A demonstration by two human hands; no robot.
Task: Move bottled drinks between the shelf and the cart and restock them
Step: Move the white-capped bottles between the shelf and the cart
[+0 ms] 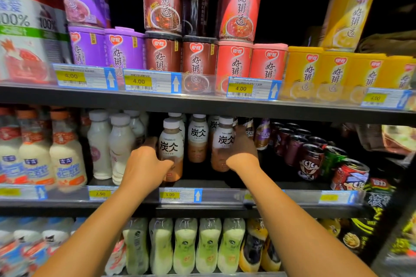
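Both of my arms reach into the middle shelf (202, 195). My left hand (144, 164) grips a brown latte bottle (171, 146) with a white cap and black label, thumb on its front. My right hand (242, 153) holds a second latte bottle (224, 141) of the same kind from its right side. Between them and further back stands another latte bottle (197, 137), with more behind it. No cart is in view.
White milk bottles (117, 144) stand left of my left hand, dark red cans (310, 159) to the right. Porridge cans (234, 60) fill the shelf above. Green and yellow bottles (184, 245) line the shelf below. Price tags run along the shelf edges.
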